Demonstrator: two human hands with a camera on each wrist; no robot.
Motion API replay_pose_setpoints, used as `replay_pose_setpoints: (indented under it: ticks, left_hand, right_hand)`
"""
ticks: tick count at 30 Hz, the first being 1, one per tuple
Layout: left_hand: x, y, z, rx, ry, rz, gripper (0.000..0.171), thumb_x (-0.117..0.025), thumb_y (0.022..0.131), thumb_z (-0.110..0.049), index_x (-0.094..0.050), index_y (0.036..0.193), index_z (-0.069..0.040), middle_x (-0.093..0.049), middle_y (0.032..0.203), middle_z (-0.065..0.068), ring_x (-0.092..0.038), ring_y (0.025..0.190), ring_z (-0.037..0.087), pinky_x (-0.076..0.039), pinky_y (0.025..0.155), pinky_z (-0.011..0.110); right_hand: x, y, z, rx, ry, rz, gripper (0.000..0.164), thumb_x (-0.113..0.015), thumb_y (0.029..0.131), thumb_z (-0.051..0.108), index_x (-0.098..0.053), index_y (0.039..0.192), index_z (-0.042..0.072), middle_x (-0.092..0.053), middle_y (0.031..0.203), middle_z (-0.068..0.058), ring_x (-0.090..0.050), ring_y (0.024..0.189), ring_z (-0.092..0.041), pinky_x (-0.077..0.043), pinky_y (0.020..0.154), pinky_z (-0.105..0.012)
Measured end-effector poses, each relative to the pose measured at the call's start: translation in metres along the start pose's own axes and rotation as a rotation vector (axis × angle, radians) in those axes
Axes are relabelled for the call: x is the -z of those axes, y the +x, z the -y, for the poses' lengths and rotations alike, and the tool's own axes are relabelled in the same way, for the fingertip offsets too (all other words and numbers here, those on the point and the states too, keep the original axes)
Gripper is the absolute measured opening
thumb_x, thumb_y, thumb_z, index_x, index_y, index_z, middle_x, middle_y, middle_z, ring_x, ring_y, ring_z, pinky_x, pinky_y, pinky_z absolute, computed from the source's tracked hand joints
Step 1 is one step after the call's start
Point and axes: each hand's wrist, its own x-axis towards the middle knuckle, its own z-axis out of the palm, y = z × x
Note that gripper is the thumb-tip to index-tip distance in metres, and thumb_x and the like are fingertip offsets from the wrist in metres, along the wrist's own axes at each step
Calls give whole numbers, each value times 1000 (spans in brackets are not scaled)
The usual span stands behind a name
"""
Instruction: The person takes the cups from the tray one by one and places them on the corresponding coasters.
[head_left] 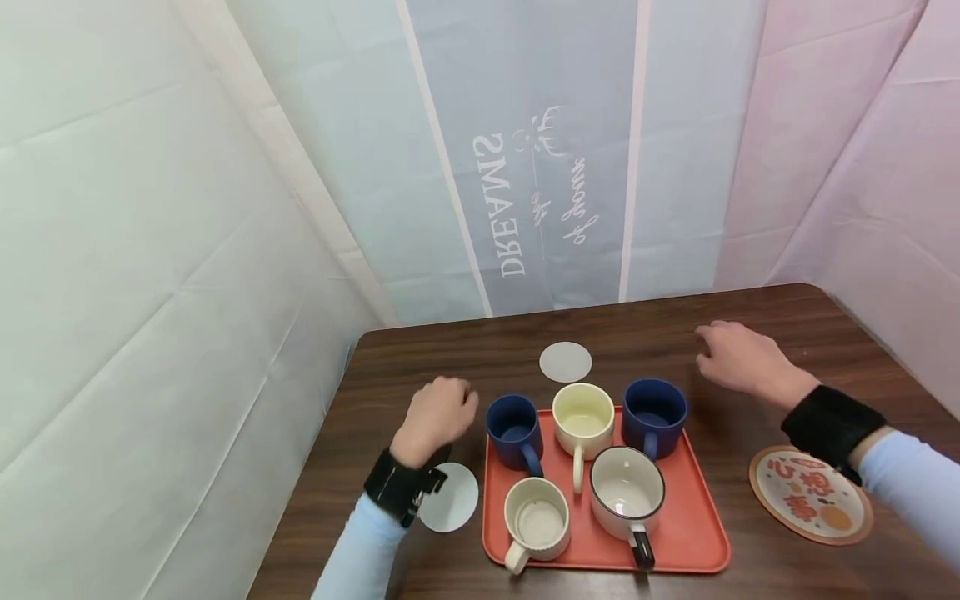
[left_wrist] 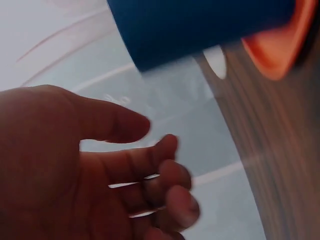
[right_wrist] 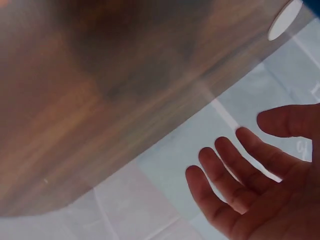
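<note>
My left hand [head_left: 441, 412] hovers over the table just left of the tray, its fingers loosely bent and holding nothing. The nearest thing to it is a small blue mug [head_left: 514, 425] at the tray's back left corner. Off to the right, my right hand [head_left: 738, 354] is also without anything, fingers relaxed, beyond a larger blue mug [head_left: 654, 408]. On the red tray [head_left: 697, 533] also stand a pale yellow mug [head_left: 583, 417], a cream mug [head_left: 537, 517] and a white mug with a dark rim and black handle [head_left: 627, 487].
A white round coaster [head_left: 450, 500] lies beside my left wrist and another white disc [head_left: 566, 362] behind the tray. A patterned round coaster [head_left: 810, 495] sits to the right, under my right forearm's side. Hanging cloth [head_left: 555, 167] borders the dark wood table [head_left: 420, 350].
</note>
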Motion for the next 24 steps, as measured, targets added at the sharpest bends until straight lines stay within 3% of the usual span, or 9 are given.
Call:
replay_pose_setpoints:
  ticks: [4, 7, 13, 18, 24]
  left_hand:
    - [-9, -35, -6, 14, 25, 39, 44, -56, 107, -20, -49, 64, -18, -40, 59, -4, -44, 51, 13, -39, 50, 34]
    - [-15, -53, -10, 9, 57, 52, 43, -60, 105, -17, -49, 63, -18, -39, 58, -5, -42, 51, 12, -38, 50, 33]
    - [-31, -74, -18, -3, 55, 78, 48, -63, 102, -15, -42, 59, -19, -32, 57, -7, -36, 48, 9, -30, 46, 28]
    - [-44, -84, -23, 5, 29, 107, 49, -64, 101, -17, -41, 57, -20, -34, 56, -7, -38, 48, 10, -33, 46, 29]
    - [-54, -95, -24, 56, 19, 85, 43, -66, 99, -21, -50, 60, -21, -43, 59, -7, -45, 56, 10, -39, 54, 33]
  right_hand:
    - [-9, -28, 2, -19, 58, 24, 12, -68, 89, 6, -69, 96, -3, -64, 83, -10, -60, 70, -23, -51, 59, -46]
    - [-15, -49, 3, -31, 79, 80, 14, -75, 90, 10, -70, 96, -2, -64, 83, -7, -58, 69, -19, -50, 58, -43]
    - [-22, -82, 3, -44, 61, 174, 38, -85, 88, 23, -69, 106, -6, -66, 92, -13, -65, 81, -29, -54, 67, -50]
    - [-30, -105, 5, -81, 56, 262, 65, -85, 87, 45, -68, 118, -10, -64, 104, -23, -66, 95, -41, -55, 70, -55]
    - [-45, -138, 10, -155, 21, 223, 95, -85, 77, 63, -60, 136, -7, -51, 130, -42, -47, 116, -64, -49, 72, -72]
